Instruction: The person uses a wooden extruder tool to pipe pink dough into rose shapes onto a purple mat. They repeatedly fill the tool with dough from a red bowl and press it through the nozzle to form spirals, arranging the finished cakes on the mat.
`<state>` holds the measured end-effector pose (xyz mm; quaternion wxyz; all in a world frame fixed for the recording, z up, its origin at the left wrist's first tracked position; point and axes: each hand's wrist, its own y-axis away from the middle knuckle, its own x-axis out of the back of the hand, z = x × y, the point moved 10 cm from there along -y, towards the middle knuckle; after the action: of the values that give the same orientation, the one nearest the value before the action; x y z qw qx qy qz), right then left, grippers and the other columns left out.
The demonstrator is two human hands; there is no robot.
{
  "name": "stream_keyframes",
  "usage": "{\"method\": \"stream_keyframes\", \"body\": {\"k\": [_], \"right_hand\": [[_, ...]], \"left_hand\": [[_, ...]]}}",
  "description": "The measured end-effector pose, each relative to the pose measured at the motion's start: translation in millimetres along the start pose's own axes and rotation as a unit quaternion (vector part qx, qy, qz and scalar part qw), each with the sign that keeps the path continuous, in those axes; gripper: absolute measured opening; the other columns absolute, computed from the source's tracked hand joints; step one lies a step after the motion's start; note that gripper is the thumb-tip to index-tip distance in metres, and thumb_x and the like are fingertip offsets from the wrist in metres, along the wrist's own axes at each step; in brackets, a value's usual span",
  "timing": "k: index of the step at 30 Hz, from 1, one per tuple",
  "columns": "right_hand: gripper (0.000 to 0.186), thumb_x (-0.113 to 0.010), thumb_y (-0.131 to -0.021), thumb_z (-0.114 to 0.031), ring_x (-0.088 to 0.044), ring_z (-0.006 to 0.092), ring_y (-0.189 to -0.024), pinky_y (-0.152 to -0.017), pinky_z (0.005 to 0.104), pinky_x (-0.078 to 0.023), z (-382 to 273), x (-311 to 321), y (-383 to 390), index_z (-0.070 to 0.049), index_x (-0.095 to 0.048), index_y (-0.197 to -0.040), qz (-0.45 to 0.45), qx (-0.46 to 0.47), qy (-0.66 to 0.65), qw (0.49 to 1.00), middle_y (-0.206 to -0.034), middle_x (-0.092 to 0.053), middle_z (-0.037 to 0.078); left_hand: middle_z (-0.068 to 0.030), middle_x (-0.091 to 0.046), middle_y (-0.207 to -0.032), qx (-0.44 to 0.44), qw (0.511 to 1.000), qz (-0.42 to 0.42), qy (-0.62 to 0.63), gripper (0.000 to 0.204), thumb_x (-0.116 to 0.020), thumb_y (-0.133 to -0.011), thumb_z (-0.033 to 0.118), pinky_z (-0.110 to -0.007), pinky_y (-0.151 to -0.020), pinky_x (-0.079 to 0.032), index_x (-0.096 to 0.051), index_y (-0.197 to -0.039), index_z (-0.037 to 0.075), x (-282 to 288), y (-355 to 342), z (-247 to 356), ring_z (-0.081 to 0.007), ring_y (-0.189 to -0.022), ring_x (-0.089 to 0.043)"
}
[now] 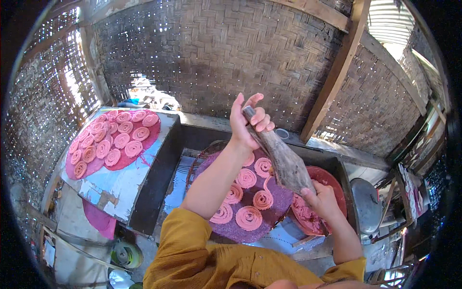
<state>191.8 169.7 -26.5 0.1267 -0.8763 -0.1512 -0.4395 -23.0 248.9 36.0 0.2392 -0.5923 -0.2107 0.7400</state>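
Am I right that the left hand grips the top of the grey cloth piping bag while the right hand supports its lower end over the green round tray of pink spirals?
Not quite: in the head view the round tray is purple. The left hand grips the grey cloth piping bag at its top, and the right hand is at its lower end.

**Woven Walls and Daylight Around Me**

A dark woven bamboo wall (216, 53) stood before me, braced by a slanting brown wooden beam (337, 72). Daylight pricked through the lighter lattice wall (43, 96) on my left. A corrugated metal roof sheet (390, 19) glared overhead to my right.
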Motion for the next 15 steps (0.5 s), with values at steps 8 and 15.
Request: {"method": "stream_keyframes", "body": {"k": [8,15], "right_hand": [[0.047,-0.045,-0.083,-0.042,-0.061,0.0291,-0.079,-0.072,0.037,-0.046,-8,-35,8,-0.002,-0.059,-0.102,-0.101,-0.06,-0.024,0.993,-0.083,-0.062,0.018],[0.047,-0.046,-0.085,-0.045,-0.055,0.0164,-0.049,-0.049,0.0324,-0.044,17,-39,29,0.001,-0.058,-0.082,-0.053,-0.004,-0.096,0.994,-0.057,-0.055,0.007]], "left_hand": [[0.0035,-0.033,-0.041,0.0,0.996,0.079,-0.028,0.045,-0.033,-0.09,0.047,-0.03,-0.047,-0.035,-0.061,-0.092,0.012,12,23,15,-0.0119,-0.036,-0.035],[0.0033,-0.032,-0.04,0.03,0.991,0.132,-0.013,0.043,-0.033,-0.089,0.047,-0.031,-0.046,-0.034,-0.056,-0.081,0.012,19,35,-11,-0.0123,-0.035,-0.034]]}}
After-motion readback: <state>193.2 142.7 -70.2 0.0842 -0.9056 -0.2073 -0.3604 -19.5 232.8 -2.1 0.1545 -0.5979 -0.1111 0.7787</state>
